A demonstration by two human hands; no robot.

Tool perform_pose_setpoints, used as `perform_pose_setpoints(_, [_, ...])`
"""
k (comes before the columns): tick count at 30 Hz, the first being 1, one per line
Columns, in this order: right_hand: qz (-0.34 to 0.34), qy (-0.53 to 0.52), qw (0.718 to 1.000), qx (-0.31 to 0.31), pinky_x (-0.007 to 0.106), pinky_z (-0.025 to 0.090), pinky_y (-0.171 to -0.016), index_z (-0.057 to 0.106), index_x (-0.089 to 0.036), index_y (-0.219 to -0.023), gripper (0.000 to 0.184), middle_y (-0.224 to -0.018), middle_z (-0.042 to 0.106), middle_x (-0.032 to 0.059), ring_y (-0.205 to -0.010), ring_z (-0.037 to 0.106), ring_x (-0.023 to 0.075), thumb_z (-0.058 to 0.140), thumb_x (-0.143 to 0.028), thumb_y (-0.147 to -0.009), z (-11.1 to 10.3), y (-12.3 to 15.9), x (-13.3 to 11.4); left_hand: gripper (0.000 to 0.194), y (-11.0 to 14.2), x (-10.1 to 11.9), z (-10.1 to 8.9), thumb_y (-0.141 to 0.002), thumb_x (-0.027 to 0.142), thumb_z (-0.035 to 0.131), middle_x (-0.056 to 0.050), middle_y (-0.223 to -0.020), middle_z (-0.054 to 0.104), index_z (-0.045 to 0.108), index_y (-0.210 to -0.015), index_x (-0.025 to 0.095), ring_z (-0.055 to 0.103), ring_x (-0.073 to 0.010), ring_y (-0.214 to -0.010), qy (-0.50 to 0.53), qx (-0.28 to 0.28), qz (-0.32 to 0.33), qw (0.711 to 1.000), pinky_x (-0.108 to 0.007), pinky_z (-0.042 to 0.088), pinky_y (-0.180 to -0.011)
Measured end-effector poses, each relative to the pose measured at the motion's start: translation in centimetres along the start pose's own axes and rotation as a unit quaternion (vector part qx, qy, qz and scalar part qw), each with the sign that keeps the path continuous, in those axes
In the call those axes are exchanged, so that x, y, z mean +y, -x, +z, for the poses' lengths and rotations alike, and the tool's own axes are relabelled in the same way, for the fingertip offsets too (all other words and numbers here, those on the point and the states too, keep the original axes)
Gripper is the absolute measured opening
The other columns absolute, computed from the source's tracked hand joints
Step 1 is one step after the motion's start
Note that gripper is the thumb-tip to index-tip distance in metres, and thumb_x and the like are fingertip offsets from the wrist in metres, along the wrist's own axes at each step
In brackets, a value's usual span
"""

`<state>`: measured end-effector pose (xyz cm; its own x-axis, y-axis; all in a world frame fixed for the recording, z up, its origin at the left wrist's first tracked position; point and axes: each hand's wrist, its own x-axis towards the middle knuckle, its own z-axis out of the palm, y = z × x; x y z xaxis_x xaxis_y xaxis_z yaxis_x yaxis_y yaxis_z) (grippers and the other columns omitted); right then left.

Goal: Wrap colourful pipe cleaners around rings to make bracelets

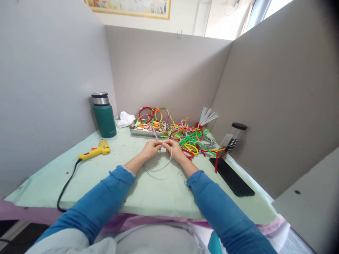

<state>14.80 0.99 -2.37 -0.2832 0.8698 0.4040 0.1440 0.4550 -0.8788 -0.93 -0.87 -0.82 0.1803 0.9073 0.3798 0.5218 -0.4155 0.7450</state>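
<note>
A lilac pipe cleaner point(155, 134), its length toward eleven o'clock, is pinched in the nearer left hand point(152, 149), just beside the right hand point(174, 149), where a white wire point(166, 165) is gripped, bowed toward six o'clock.

Bright glass window point(277, 6): beyond the far right corner of the cloth-covered pale green desk point(164, 199); washed out by glare.
Upright grey back panel point(159, 70): along far edge; diagonal shadow, upper right.
Flat grey right panel point(286, 91): dimmer than smooth grey left panel point(53, 70).
Left bare hand point(150, 149), right bare hand point(174, 149): evenly lit; finger detail soft.
Long blue fabric sleeves point(227, 211): stretched toward near corners, wide-angle distortion.
Upper right margin: dark, blurred.
</note>
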Motion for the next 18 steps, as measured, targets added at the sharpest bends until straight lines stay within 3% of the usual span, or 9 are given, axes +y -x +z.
perform_pose_setpoints(6, [0.011,-0.003,1.000,0.006,0.022,0.030,-0.043,0.059,-0.016,-0.074,0.026,-0.048,0.046,-0.0041,-0.043,0.038,0.0090,0.057,-0.042,-0.073,0.11,0.07,-0.27,0.025,0.03,-0.17,0.31,-0.074,0.026,0.055,0.000,-0.066,0.064,0.059,-0.096,0.015,0.055,-0.0115,-0.058,0.016,0.040,0.005,0.999,-0.021,0.040,-0.056])
perform_pose_setpoints(18, [0.005,-0.010,1.000,0.011,0.022,0.030,-0.042,0.058,-0.017,-0.074,0.027,-0.049,0.045,-0.0045,-0.042,0.038,0.0087,0.059,-0.045,-0.073,0.14,-0.01,-0.03,0.015,0.50,0.67,0.19,-0.072,0.031,0.061,0.001,-0.060,0.060,0.060,-0.079,0.018,0.053,-0.0100,-0.045,0.031,0.061,-0.051,0.996,-0.020,0.039,-0.044])
